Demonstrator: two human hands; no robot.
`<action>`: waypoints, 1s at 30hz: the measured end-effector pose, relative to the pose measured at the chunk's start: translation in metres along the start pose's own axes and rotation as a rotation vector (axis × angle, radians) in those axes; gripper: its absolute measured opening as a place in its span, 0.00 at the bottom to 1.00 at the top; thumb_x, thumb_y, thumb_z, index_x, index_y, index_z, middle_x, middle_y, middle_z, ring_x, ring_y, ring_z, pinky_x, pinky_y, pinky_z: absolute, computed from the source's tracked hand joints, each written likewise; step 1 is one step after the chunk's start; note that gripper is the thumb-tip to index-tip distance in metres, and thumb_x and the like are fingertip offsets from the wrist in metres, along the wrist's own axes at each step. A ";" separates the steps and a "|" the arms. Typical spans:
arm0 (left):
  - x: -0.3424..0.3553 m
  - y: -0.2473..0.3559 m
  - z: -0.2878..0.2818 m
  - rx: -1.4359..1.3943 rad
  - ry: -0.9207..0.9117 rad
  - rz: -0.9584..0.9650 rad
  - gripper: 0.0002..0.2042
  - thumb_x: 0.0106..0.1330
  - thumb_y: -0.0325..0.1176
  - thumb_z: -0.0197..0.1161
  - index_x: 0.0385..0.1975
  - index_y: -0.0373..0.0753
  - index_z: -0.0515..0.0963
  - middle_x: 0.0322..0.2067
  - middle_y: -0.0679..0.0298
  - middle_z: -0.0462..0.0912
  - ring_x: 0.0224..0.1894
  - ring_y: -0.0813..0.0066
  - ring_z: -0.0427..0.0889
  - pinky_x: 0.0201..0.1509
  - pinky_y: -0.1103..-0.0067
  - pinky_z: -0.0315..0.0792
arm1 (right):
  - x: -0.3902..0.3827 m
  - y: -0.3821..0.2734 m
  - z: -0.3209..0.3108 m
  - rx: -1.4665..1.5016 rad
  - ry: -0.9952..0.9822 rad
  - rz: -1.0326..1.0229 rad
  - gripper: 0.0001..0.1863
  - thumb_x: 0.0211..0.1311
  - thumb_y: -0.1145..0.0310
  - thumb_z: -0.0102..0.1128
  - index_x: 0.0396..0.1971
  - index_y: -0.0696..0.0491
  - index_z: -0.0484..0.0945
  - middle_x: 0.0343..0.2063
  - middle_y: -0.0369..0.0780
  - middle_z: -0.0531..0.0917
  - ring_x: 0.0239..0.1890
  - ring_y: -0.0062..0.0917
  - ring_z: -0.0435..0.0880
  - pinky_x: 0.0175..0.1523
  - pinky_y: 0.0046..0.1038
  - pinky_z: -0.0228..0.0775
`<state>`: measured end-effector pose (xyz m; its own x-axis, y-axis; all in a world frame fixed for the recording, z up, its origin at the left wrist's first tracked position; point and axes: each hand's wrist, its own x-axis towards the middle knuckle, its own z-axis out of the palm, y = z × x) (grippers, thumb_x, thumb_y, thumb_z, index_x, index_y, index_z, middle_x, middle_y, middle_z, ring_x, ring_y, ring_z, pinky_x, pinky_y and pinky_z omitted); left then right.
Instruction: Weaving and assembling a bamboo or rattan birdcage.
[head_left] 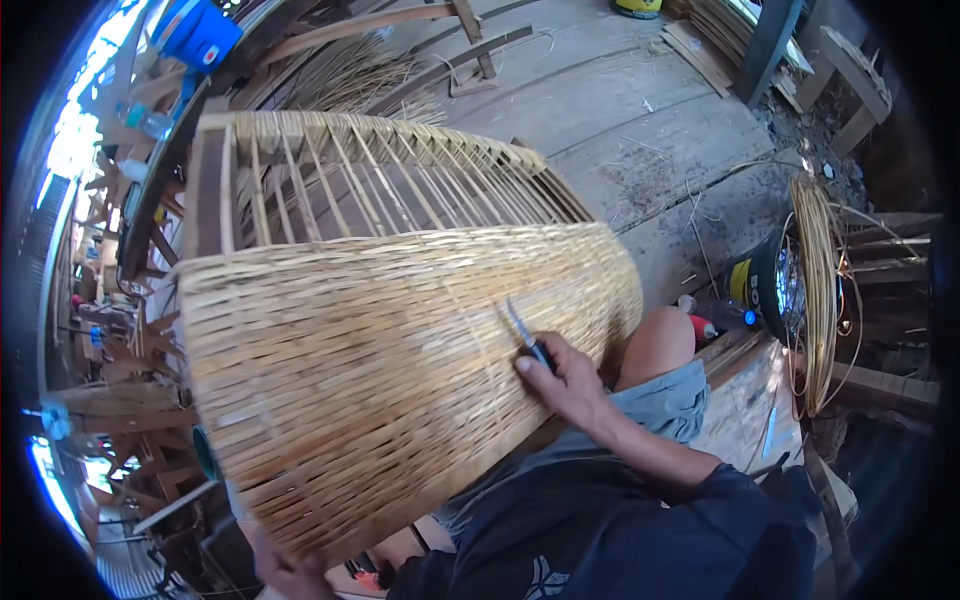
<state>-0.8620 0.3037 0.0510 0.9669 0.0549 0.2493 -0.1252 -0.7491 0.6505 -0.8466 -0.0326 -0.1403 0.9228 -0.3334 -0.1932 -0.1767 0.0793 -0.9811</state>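
Across my lap lies a large woven rattan panel on a frame, tilted, with tightly woven strips over its near part. Towards its far end bare strands run across with open gaps between them. My right hand is closed round the dark handle of a knife, its thin blade pointing away over the weave. At the panel's lower left corner my left hand grips the edge, its fingers partly hidden and slightly blurred.
A coil of rattan strips hangs over a dark bucket at the right. Loose strips lie beyond the panel on the plank floor. A blue container and a plastic bottle stand at the far left.
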 end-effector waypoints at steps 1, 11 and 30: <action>0.015 0.010 -0.015 0.187 0.035 0.015 0.31 0.56 0.46 0.63 0.52 0.26 0.70 0.42 0.54 0.80 0.43 0.67 0.79 0.46 0.73 0.73 | -0.001 -0.004 -0.001 0.086 -0.048 0.064 0.16 0.63 0.62 0.59 0.43 0.57 0.73 0.22 0.34 0.72 0.26 0.16 0.69 0.32 0.22 0.66; 0.179 0.165 -0.021 0.211 0.392 0.450 0.22 0.69 0.29 0.42 0.62 0.31 0.63 0.62 0.49 0.64 0.66 0.62 0.62 0.71 0.69 0.53 | 0.048 -0.056 -0.022 0.383 0.156 -0.246 0.12 0.64 0.64 0.57 0.38 0.57 0.71 0.18 0.30 0.67 0.21 0.11 0.63 0.25 0.19 0.59; 0.203 0.161 0.052 -0.278 0.214 0.979 0.22 0.73 0.43 0.41 0.44 0.27 0.75 0.33 0.58 0.79 0.39 0.70 0.78 0.47 0.76 0.71 | 0.053 -0.147 -0.128 0.827 0.408 -0.555 0.20 0.67 0.54 0.54 0.44 0.57 0.70 0.26 0.39 0.78 0.23 0.22 0.77 0.27 0.23 0.67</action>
<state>-0.6741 0.1596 0.1690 0.3582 -0.3591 0.8618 -0.9073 -0.3516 0.2306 -0.8154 -0.1822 -0.0082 0.5920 -0.7945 0.1354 0.6590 0.3806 -0.6487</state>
